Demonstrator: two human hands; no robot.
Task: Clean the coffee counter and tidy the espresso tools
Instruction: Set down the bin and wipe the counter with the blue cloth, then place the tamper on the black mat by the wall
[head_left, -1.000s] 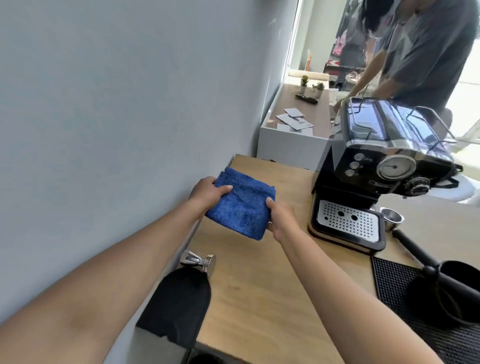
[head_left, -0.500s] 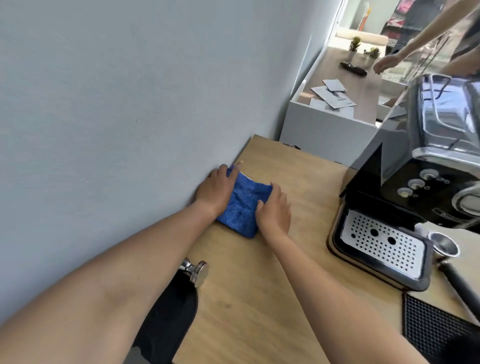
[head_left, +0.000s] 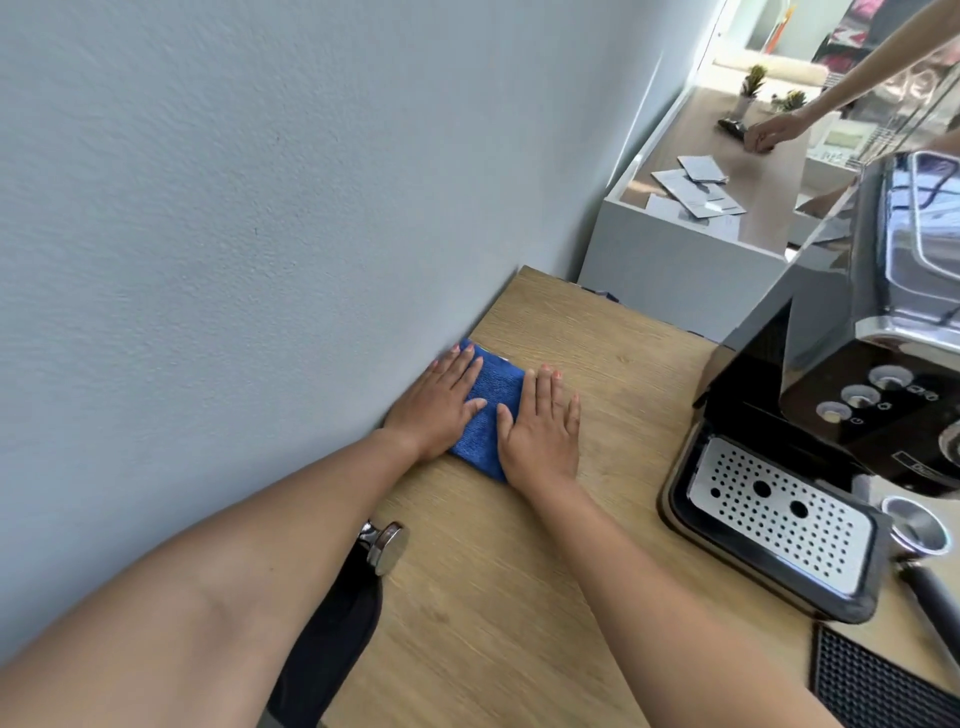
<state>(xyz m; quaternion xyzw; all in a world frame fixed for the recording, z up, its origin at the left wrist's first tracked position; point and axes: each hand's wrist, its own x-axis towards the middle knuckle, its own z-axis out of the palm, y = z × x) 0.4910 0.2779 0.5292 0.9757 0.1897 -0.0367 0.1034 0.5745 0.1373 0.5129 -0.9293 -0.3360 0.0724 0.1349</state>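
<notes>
Two hands, left hand (head_left: 439, 402) and right hand (head_left: 540, 428), are laid palm-down, fingers extended flat, on a folded blue cloth (head_left: 491, 410); cloth is pressed onto the wooden surface (head_left: 519, 597) beside the left wall.

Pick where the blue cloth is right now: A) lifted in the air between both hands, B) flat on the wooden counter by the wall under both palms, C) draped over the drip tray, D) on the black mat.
B: the blue cloth lies flat on the wooden counter against the wall, with the left hand and right hand pressed open on it.
</notes>
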